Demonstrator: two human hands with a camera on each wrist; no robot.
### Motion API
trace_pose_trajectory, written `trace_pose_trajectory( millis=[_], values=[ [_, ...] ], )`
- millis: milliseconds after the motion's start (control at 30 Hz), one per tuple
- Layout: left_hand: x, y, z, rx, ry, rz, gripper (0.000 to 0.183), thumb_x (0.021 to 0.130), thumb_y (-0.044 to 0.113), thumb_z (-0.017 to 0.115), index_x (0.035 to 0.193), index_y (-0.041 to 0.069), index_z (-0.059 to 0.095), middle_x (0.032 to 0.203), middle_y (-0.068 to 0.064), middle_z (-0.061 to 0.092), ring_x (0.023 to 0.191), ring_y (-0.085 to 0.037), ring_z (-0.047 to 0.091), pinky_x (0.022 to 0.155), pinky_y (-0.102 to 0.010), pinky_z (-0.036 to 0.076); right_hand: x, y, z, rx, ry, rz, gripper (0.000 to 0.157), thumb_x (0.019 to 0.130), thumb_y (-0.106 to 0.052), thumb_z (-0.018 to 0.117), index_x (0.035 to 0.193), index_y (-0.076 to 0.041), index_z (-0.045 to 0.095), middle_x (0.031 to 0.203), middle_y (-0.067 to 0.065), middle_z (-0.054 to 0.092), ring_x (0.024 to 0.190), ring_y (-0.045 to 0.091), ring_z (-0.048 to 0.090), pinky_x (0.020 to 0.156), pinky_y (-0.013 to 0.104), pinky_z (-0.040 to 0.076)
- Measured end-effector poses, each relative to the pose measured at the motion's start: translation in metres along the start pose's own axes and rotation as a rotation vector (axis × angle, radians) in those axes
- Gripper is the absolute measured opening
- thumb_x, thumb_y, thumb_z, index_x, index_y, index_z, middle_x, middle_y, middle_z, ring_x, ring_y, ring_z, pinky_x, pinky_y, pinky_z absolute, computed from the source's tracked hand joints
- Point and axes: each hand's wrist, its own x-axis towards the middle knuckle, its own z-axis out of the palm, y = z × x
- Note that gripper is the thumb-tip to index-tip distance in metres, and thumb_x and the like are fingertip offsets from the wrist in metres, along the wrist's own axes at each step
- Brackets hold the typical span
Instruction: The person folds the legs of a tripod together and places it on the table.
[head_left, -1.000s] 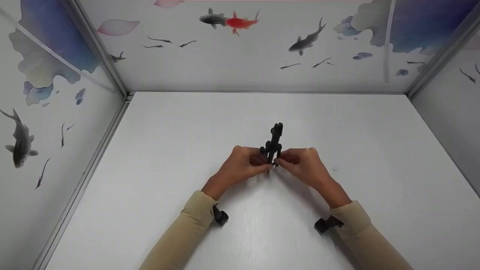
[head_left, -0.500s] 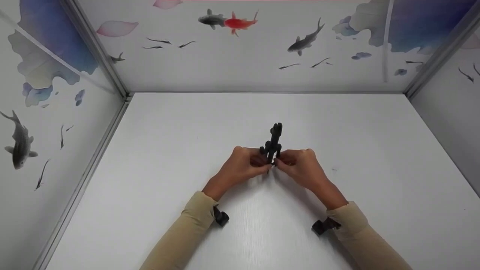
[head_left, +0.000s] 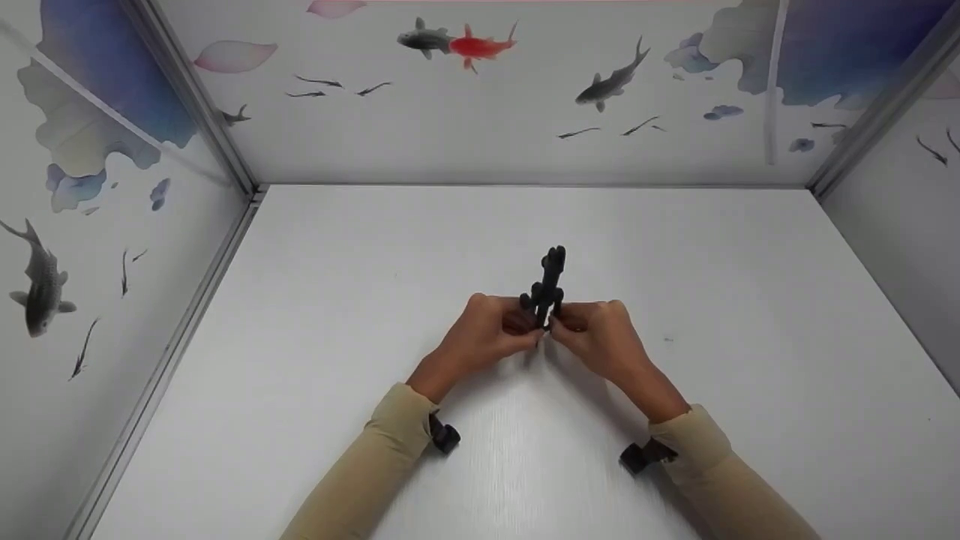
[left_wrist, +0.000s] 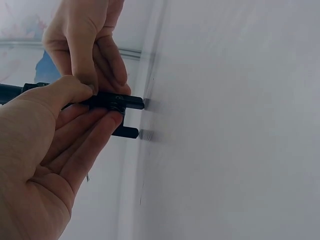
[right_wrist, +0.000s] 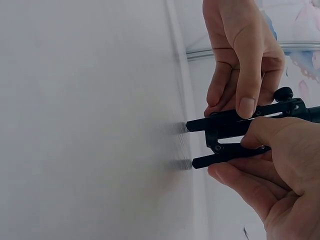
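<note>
Black tripod [head_left: 551,277], likely light, stiff, best gripped by its legs [right_wrist: 202,123], stands on a white table [head_left: 375,247], two o'clock from the left hand [head_left: 486,328], ten from the right hand [head_left: 606,336], both nearly closed, pinching it.

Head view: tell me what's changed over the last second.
The right hand and its wrist have shifted slightly left and toward the person. Nothing was newly grasped or let go. The left hand and black stand stayed almost put, both hands holding the stand.
</note>
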Motion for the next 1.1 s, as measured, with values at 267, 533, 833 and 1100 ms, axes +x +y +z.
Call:
trace_pose_trajectory(
  millis=[267, 533, 833, 1100],
  values=[
    [0.0, 0.001, 0.0, 0.009, 0.006, -0.01, 0.013, 0.093, 0.011, 0.082, 0.105, 0.005, 0.082, 0.091, -0.005, 0.085, 0.082, -0.007, 0.081, 0.075, -0.019, 0.064, 0.0, -0.004, 0.003, 0.005, 0.032, 0.014, 0.014, 0.093, 0.0, 0.075, 0.095, -0.008, 0.087, 0.074, 0.0, 0.081, 0.053, 0.004, 0.051, 0.049, 0.016, 0.034],
    [0.0, 0.001, 0.001, 0.023, 0.017, -0.011, 0.013, 0.093, 0.01, 0.08, 0.105, 0.006, 0.082, 0.094, -0.007, 0.085, 0.087, -0.009, 0.082, 0.079, -0.018, 0.064, 0.0, -0.006, 0.007, -0.009, 0.071, 0.025, 0.014, 0.092, -0.002, 0.078, 0.096, -0.011, 0.088, 0.079, -0.001, 0.083, 0.056, 0.004, 0.054, 0.051, 0.016, 0.037],
    [0.001, 0.003, 0.0, 0.052, 0.018, 0.01, 0.017, 0.094, 0.009, 0.08, 0.11, 0.003, 0.08, 0.1, -0.009, 0.085, 0.095, -0.012, 0.082, 0.083, -0.021, 0.064, 0.0, -0.002, 0.009, 0.031, 0.047, 0.051, 0.009, 0.095, -0.011, 0.082, 0.102, -0.01, 0.088, 0.087, 0.003, 0.084, 0.07, 0.005, 0.074, 0.058, 0.014, 0.049],
    [0.001, 0.001, 0.001, 0.028, 0.005, 0.003, 0.015, 0.094, 0.008, 0.081, 0.108, 0.002, 0.081, 0.099, -0.009, 0.085, 0.092, -0.01, 0.083, 0.081, -0.018, 0.064, 0.0, 0.005, -0.001, 0.102, -0.049, 0.021, 0.013, 0.096, -0.006, 0.081, 0.108, -0.01, 0.087, 0.097, 0.004, 0.085, 0.09, 0.013, 0.082, 0.074, 0.023, 0.064]
  ],
)
